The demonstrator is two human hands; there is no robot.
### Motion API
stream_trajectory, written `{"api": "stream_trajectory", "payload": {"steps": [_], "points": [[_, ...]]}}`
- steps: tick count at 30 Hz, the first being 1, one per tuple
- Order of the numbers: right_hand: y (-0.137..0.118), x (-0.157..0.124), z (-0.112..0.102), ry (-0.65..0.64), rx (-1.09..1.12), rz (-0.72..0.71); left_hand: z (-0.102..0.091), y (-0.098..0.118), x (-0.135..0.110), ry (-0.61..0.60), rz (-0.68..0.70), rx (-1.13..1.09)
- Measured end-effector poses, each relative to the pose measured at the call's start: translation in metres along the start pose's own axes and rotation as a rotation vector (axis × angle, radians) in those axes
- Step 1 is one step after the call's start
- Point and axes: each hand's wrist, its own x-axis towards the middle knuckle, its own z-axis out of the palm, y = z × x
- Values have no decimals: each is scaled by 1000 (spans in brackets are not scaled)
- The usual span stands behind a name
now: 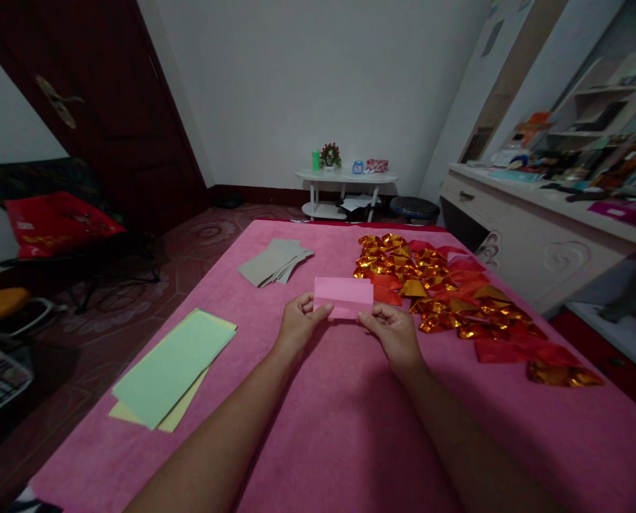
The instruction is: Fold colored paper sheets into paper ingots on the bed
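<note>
Left grip and right grip each pinch an end of the pink paper; it sits between them, what looks like a crease running across; for a clean fold, I'd square the edges first, then press from the middle outward, light pull only; grey papers lie beyond the left grip, green sheet left of it; gold foil pieces right of the right grip.
</note>
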Motion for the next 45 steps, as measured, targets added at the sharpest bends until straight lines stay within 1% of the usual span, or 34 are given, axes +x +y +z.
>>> {"api": "stream_trajectory", "payload": {"steps": [4,8,10,14,16,19,22,28,33,36,40,42,45], "points": [[-2,0,3,17,169,82,2,-3,-1,-10,-25,13],[-1,-1,6,7,169,104,2,-3,-2,-94,-5,80],[0,-2,8,7,183,110,2,-4,-2,-96,35,157],[3,-2,11,62,254,103,2,-5,-4,-59,107,280],[2,-2,12,26,258,100,2,-4,-5,-88,107,287],[-1,-4,11,-32,157,80,4,-3,-6,-149,93,280],[-4,-5,10,11,36,70,4,-3,-6,-164,87,283],[0,-7,10,-7,53,95,-1,-8,-4,-51,130,357],[1,-8,9,46,-42,123,-1,-10,-5,36,193,501],[6,-7,8,81,-145,76,1,-8,-7,77,253,612],[15,-4,7,141,-376,-50,-1,-6,-8,139,333,871],[17,-2,5,153,-515,-91,-5,-4,-8,158,317,1018],[16,1,5,110,-699,-108,-11,-1,-9,177,250,1204]]}}
